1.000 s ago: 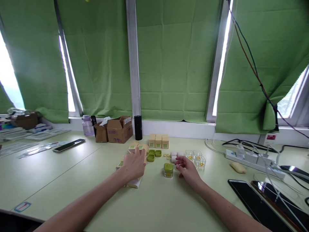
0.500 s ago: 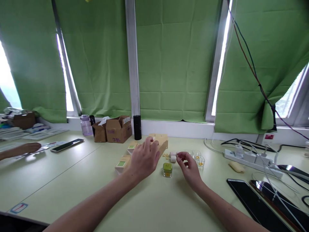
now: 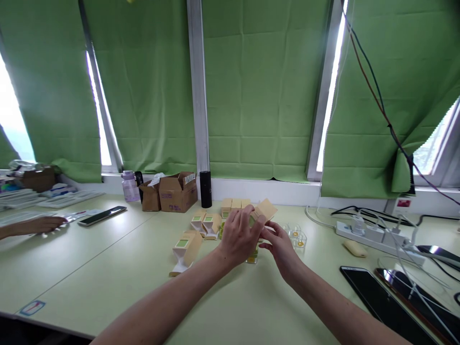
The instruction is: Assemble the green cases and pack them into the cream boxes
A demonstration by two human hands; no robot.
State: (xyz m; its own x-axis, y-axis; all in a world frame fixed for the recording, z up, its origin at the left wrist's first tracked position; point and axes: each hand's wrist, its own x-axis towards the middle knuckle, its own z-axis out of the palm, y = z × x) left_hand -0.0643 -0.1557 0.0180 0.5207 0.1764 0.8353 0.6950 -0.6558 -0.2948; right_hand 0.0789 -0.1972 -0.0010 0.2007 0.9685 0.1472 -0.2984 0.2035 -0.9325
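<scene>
My left hand (image 3: 239, 235) is closed on a small tan carton (image 3: 265, 210), held above the table with its flap up. Right beside it my right hand (image 3: 281, 247) has its fingertips pinched at the carton's lower edge; what they pinch is hidden. Under both hands a small clear jar with a green lid (image 3: 252, 257) is mostly covered. To the left, flattened tan cartons with green labels (image 3: 187, 246) lie on the table and two more (image 3: 205, 223) sit behind them. A row of upright tan boxes (image 3: 235, 204) stands at the back.
Clear cups with yellow contents (image 3: 296, 235) stand right of my hands. Brown cardboard boxes (image 3: 176, 191), a black cylinder (image 3: 205, 189) and a bottle (image 3: 130, 186) line the sill. A power strip (image 3: 373, 235) and dark phones (image 3: 377, 294) lie right. Another person's hand (image 3: 39, 224) rests far left.
My left hand lifted a tan carton from the pile on the left and carried it right, over the green-lidded jar. My right hand rose from the table to meet it.
</scene>
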